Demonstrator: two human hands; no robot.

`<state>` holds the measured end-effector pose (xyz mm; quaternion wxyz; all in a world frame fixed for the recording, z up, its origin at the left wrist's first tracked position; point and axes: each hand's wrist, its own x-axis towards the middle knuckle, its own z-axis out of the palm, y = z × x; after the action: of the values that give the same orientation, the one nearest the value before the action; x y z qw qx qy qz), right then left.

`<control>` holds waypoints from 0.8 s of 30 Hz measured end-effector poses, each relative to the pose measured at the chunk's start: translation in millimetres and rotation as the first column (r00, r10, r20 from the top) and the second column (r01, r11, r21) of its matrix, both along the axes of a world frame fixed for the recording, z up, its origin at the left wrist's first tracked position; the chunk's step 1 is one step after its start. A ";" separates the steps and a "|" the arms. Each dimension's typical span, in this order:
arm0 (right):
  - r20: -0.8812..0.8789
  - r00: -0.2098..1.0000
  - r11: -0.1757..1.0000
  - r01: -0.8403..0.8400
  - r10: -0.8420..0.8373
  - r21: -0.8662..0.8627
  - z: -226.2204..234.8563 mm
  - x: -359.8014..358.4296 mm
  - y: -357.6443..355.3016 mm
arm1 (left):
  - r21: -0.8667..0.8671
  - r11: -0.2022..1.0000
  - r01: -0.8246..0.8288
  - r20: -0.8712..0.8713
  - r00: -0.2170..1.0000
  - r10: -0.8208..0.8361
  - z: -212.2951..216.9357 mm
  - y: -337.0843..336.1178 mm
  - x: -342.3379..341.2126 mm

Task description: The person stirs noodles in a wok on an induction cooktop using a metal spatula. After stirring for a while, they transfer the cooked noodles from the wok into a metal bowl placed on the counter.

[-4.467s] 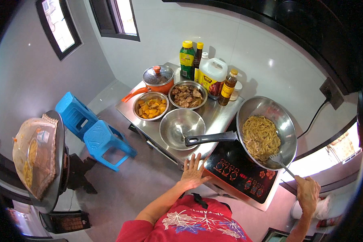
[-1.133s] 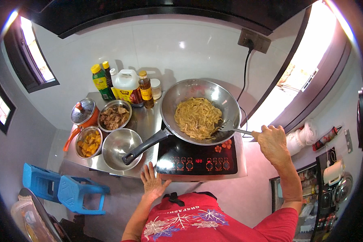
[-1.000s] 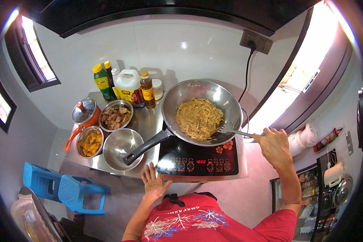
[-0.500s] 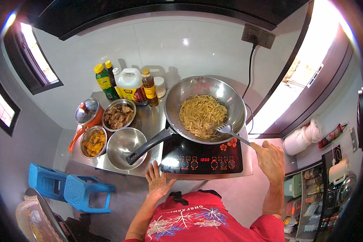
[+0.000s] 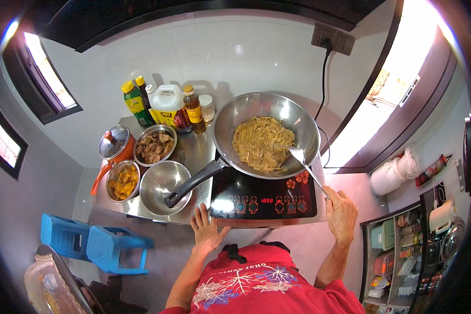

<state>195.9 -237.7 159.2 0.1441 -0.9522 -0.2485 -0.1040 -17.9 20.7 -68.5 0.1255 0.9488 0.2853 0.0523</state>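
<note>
Right hand (image 5: 341, 214) grasps a long-handled metal fork (image 5: 310, 171), its tines at the yellowish strips (image 5: 261, 144) in the steel wok (image 5: 304, 124), up and left of that hand; the left hand (image 5: 206, 231), spread and loose, is at the counter (image 5: 199, 152) edge. Steel bowls (image 5: 174, 141) hold orange chunks (image 5: 123, 184) and browned meat pieces (image 5: 154, 147), near a white jug (image 5: 167, 104) with a yellow-and-red label.

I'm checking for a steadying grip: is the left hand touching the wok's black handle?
Apart: the head view shows steel countertop between the left hand and the wok handle.
</note>
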 end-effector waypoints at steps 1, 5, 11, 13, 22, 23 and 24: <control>-0.005 1.000 1.000 -0.001 0.001 0.004 -0.9 -1.1 -1.0 | -0.036 0.999 -0.005 -0.052 0.999 0.004 -2.3 -0.4 -1.7; -0.051 0.998 0.998 0.027 -0.024 0.049 -2.6 -6.2 -4.5 | -0.094 0.996 -0.005 -0.164 0.986 -0.010 24.7 -1.4 4.5; -0.037 0.999 0.997 0.033 -0.030 0.074 -6.0 -10.6 -1.8 | -0.064 0.998 -0.008 -0.169 0.986 -0.003 23.4 -1.2 2.4; -0.050 0.998 0.995 0.038 -0.034 0.089 -6.5 -13.1 -1.7 | -0.043 0.999 0.001 -0.073 0.997 -0.004 17.2 -1.9 0.4; -0.026 0.999 0.997 0.021 -0.019 0.070 -9.3 -15.5 -2.0 | 0.001 0.998 0.063 -0.056 0.996 -0.063 13.1 2.2 -2.0; -0.022 1.000 0.998 0.018 -0.017 0.065 -9.3 -15.8 -1.9 | 0.007 0.998 0.070 -0.041 0.997 -0.069 11.6 2.2 -2.7; -0.030 0.999 0.998 0.019 -0.017 0.067 -8.9 -16.3 -1.2 | 0.012 0.997 0.076 -0.026 0.997 -0.076 10.7 2.1 -3.7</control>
<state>179.5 -238.9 150.2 0.1785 -0.9505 -0.2340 -0.0996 -21.6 22.8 -57.8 0.1174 0.9603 0.2503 0.0371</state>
